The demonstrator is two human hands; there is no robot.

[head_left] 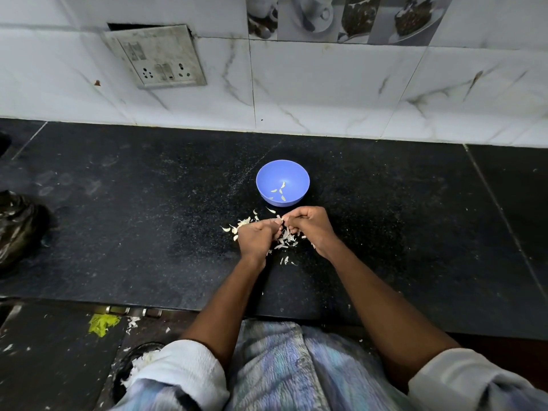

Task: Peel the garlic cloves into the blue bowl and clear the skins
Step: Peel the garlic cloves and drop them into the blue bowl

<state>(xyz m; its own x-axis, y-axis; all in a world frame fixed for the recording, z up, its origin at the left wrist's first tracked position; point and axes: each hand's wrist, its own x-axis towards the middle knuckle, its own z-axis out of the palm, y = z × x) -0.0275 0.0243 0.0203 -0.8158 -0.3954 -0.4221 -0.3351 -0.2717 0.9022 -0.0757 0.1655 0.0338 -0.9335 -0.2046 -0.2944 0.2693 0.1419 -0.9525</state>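
Observation:
A small blue bowl [282, 182] stands on the black counter, with a few pale garlic pieces in its bottom. Just in front of it my left hand [257, 238] and my right hand [310, 225] meet fingertip to fingertip, both with curled fingers pinching a small garlic clove [279, 221] between them. The clove is mostly hidden by the fingers. A loose pile of white garlic skins [286, 238] lies on the counter under and around both hands, spreading to the left.
The black stone counter [148, 226] runs wall to wall under a white tiled wall with a switch plate [160, 59]. A dark plastic bag [17, 229] sits at the left edge. Below the counter's front edge, scraps and a round dark object [133, 369] lie on the floor.

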